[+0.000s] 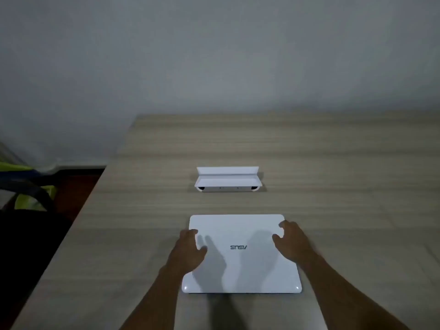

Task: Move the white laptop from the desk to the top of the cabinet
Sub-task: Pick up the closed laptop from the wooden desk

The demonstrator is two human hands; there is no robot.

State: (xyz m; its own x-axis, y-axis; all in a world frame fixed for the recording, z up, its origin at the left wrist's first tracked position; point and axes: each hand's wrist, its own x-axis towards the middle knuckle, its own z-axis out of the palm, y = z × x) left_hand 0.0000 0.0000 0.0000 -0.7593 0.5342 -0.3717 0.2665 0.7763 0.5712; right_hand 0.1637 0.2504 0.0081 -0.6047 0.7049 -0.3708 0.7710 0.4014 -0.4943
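Hovering spread-open, left hand [188,251] and right hand [291,239] flank the glossy ASUS laptop [240,256]; that slick lid could slip when lifted.

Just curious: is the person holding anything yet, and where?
Nothing lifted: left hand and right hand hover open at the side edges of the closed laptop, flat on the desk.

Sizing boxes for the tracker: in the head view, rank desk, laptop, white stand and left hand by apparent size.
1. desk
2. laptop
3. white stand and left hand: look alike; the hand is nearer the camera, so unranked.
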